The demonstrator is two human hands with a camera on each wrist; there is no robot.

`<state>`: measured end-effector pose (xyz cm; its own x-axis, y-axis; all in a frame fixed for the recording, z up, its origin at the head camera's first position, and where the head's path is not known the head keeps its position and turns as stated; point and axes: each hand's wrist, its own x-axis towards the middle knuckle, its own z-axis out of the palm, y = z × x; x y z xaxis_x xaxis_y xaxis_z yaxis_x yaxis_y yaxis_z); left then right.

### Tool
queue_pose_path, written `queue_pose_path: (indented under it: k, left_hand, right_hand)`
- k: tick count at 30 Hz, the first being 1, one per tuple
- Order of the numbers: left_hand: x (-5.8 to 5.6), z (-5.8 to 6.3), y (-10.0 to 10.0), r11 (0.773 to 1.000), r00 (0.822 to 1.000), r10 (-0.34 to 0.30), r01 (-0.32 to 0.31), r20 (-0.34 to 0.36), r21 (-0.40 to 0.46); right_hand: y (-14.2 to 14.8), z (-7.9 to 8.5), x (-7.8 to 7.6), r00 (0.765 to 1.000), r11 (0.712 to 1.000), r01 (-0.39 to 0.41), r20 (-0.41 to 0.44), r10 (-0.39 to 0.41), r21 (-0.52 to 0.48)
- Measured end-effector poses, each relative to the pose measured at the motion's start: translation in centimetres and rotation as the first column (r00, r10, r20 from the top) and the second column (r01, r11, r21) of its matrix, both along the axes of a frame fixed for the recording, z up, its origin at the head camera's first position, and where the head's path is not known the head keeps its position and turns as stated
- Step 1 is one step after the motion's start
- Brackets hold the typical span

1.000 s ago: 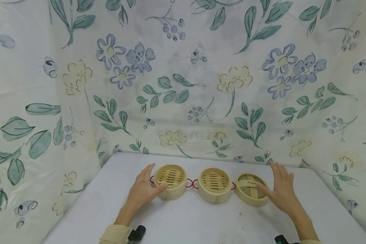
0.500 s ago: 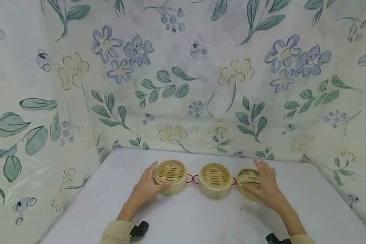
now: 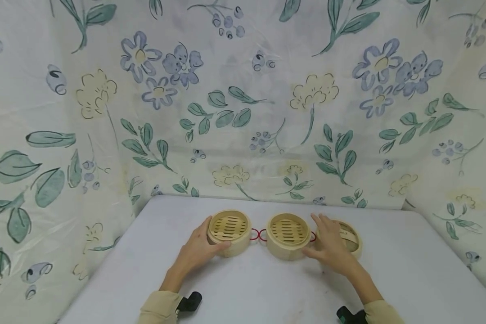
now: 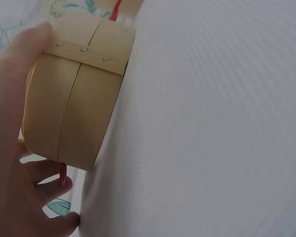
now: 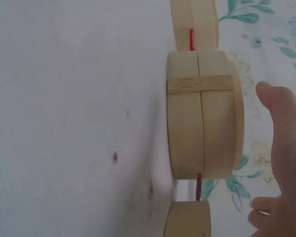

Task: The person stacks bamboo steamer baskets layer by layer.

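Two round bamboo steamer baskets with slatted bases and red side loops stand upright on the white table. My left hand (image 3: pixel 197 248) holds the left basket (image 3: pixel 231 228), thumb at its front rim and fingers round its outer side; in the left wrist view the thumb (image 4: pixel 37 39) touches the rim. My right hand (image 3: pixel 334 249) reaches toward the right side of the middle basket (image 3: pixel 288 230), fingers spread. In the right wrist view its thumb (image 5: pixel 274 96) stands apart from that basket. Behind the right hand lies a round bamboo lid (image 3: pixel 351 236), partly hidden.
The white table (image 3: pixel 243 288) runs back to a floral cloth (image 3: pixel 267 135) hung behind and at the sides. A few dark specks mark the tabletop (image 5: pixel 115 157). Black wrist devices (image 3: pixel 190 301) sit by both beige sleeves (image 3: pixel 159 306).
My right hand has moved left from the lid to the middle basket, passing in front of the lid. My left hand has closed in on the left basket.
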<state>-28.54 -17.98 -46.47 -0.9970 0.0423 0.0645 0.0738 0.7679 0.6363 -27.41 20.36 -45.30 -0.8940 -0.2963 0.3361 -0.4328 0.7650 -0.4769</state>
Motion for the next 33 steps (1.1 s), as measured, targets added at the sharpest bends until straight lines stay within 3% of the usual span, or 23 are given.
queue_pose_path:
  k: [8,18,33]
  left_hand:
    - [-0.1,0.2,-0.2,1.0,1.0,-0.003,0.002,0.008,0.003]
    - [-0.2,0.2,-0.3,1.0,1.0,-0.011,0.011,0.008,-0.011]
    - [-0.5,0.0,-0.5,0.999,0.999,-0.041,0.041,0.008,-0.001]
  right_hand:
    - [-1.7,-0.9,-0.9,0.997,0.999,-0.028,0.071,0.025,0.046]
    - [-2.6,-1.8,-1.5,0.977,0.998,0.023,0.212,-0.036,0.063]
    - [-2.8,-1.1,-1.3,0.981,0.995,0.092,0.165,-0.099,0.046]
